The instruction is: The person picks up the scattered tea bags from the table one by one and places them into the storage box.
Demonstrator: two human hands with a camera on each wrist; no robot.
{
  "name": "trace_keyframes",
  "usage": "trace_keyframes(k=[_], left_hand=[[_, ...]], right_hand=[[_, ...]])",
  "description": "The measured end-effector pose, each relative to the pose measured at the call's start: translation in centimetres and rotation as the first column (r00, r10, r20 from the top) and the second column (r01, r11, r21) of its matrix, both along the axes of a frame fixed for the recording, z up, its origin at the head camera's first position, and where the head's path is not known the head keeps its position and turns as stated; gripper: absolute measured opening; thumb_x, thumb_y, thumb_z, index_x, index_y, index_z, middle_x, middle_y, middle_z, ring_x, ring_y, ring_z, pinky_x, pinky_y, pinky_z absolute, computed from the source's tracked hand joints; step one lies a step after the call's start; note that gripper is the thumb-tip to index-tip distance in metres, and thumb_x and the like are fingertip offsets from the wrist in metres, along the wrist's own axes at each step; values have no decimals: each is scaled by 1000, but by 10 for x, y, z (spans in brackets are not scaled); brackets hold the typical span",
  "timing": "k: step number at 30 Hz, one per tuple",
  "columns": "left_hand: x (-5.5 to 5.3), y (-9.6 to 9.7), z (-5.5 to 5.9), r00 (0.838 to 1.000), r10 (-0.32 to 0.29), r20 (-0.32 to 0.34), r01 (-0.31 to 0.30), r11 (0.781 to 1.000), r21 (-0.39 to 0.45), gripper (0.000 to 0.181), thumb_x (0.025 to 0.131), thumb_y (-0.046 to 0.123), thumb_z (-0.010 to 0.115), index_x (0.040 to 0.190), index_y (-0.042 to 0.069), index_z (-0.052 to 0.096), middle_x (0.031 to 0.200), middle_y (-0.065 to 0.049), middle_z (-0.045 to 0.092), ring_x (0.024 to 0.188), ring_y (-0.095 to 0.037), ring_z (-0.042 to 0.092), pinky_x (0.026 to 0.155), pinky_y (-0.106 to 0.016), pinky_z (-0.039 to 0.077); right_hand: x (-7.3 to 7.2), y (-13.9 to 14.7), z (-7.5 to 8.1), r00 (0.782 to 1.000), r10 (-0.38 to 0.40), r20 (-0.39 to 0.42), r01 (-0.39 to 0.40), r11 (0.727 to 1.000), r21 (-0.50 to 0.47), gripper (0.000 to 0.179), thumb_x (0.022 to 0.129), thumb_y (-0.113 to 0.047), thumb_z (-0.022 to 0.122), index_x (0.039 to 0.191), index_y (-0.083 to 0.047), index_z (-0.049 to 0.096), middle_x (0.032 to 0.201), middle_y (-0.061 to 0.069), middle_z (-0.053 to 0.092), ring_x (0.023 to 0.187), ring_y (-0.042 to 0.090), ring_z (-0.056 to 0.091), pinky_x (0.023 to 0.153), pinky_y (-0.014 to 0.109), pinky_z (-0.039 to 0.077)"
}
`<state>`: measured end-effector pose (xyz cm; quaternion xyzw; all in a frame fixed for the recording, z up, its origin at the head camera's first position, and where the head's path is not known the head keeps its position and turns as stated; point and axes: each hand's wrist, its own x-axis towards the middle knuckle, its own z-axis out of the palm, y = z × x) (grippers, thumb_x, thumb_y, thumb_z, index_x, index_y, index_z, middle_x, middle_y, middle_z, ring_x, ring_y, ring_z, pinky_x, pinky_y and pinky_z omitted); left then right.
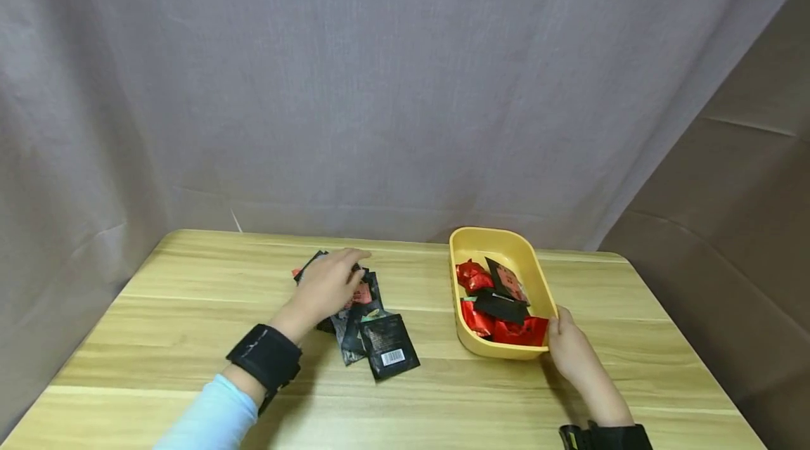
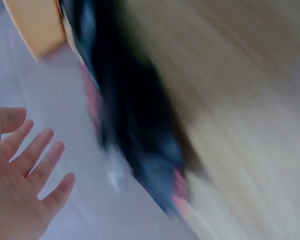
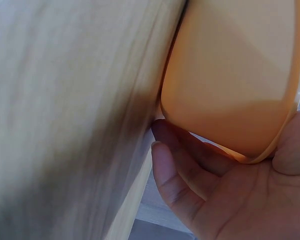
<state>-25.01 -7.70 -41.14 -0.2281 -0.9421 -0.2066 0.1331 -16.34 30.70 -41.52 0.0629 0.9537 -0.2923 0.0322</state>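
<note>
My left hand (image 1: 329,285) hovers over a pile of flat black sachets (image 1: 354,330). In the left wrist view its fingers (image 2: 37,160) are spread and hold nothing, and the sachets look blurred. The nearest sachet (image 1: 389,346) shows a white barcode label. To the right stands a yellow plastic box (image 1: 465,337) containing several shiny red packets (image 1: 519,330) and black sachets (image 1: 503,306). My right hand (image 1: 572,348) grips the box at its near right corner, thumb at the rim. From the right wrist camera, the fingers (image 3: 175,185) curl against the outside of the box near the tabletop.
The light wood table (image 1: 221,302) ends at a back edge just behind the box and the sachets. A grey cloth (image 1: 354,98) hangs behind it, with more cloth (image 1: 728,225) on the right side. Both wrists wear black bands (image 1: 266,358).
</note>
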Motion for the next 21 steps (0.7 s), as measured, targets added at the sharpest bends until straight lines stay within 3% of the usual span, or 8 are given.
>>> trace_keyframes(k=[5, 9, 15, 21], left_hand=[[-12, -42, -8, 989, 131, 71, -137, 987, 85, 38, 91, 21, 58, 127, 11, 58, 126, -15, 64, 110, -34, 58, 87, -54, 53], [-15, -60, -15, 974, 188, 122, -198, 978, 68, 40, 89, 25, 60, 125, 7, 59, 115, -16, 68, 103, -32, 61, 83, -53, 54], [-14, -69, -17, 947, 221, 233, -229, 974, 6, 46, 87, 38, 60, 119, 5, 64, 91, -11, 73, 80, -23, 63, 62, -41, 54], [-14, -69, -17, 934, 224, 278, -252, 965, 70, 34, 84, 38, 64, 101, 9, 70, 84, -7, 69, 70, -18, 56, 53, -31, 45]], right_hand=[[0, -1, 3, 1000, -1, -2, 1, 1000, 9, 49, 102, -12, 16, 139, 19, 17, 135, 48, 35, 124, 56, 33, 103, 68, 34], [2, -1, 3, 1000, -4, -11, 4, 1000, 13, 48, 101, -11, 17, 138, 19, 19, 133, 48, 37, 123, 56, 35, 101, 68, 35], [2, -2, 3, 1000, -6, -12, 7, 1000, 13, 48, 101, -12, 17, 138, 18, 19, 133, 48, 38, 123, 56, 36, 101, 68, 35], [2, -2, 4, 1000, -12, -7, 12, 1000, 12, 48, 101, -12, 17, 138, 19, 19, 134, 48, 36, 123, 56, 35, 102, 68, 34]])
